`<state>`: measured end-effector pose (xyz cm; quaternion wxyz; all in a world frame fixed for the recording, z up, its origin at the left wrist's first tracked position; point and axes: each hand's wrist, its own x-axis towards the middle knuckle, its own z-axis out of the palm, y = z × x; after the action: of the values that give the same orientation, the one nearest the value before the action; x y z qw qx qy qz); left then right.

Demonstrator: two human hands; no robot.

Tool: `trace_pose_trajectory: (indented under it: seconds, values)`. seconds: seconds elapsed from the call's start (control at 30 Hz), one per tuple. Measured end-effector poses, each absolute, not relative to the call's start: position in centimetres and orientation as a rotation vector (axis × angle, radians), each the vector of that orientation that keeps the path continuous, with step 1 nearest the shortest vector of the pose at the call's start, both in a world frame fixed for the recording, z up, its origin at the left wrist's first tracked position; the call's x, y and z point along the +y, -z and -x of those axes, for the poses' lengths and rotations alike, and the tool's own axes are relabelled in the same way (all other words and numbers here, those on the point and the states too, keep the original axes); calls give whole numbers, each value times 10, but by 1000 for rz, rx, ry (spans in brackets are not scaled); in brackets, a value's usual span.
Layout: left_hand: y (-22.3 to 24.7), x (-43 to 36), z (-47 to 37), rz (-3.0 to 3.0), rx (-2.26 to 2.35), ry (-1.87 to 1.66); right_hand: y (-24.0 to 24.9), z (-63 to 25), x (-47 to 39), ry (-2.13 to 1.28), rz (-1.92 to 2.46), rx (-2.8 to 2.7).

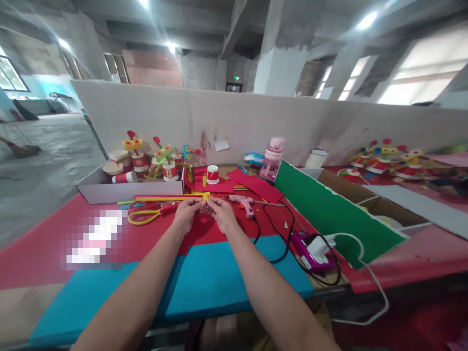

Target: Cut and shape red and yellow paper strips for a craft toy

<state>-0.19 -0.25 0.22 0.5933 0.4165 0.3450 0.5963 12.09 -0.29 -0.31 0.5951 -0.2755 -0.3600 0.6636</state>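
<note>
Nearest me, a blue sheet (208,278) lies under my forearms along the table's near side. Past it I have my left hand (185,213) and right hand (223,213) reaching forward and angled in toward each other. Both are closed in a fingertip pinch on a small yellow piece (206,195), held up between them, just beyond the fingertips. Neither hand is nearer to it: one has it from the left, the other from the right. The fingers cover much of it, so its long axis looks to me roughly crosswise, left to right, but I can't be sure of that or of which end leads.

To the left of my left hand lies a yellow loop handle (144,223). Just right of my right hand, the pink glue gun (249,208) lies on its side, nozzle toward that hand and grip toward me, with the glue stick trailing off to the right. Farther right, nearer me than the gun, sits a purple power strip (317,254).

Beyond the hands, yellow strips (164,198) run crosswise, well to the left of the gun. Farther off stand a red-and-white cup (212,175) and, left of it, a low white box (131,191) of cup figures.
</note>
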Motion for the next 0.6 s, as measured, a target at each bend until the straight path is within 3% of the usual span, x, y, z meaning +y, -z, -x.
trace_pose_trajectory:
  seconds: [0.3,0.6]
  values:
    - [1,-1,2,-1030,811,-1345,7,-118,1,-1374,731,-847]
    - [-4,-4,1,-1033,806,-1369,7,-120,-2,-1470,654,-843]
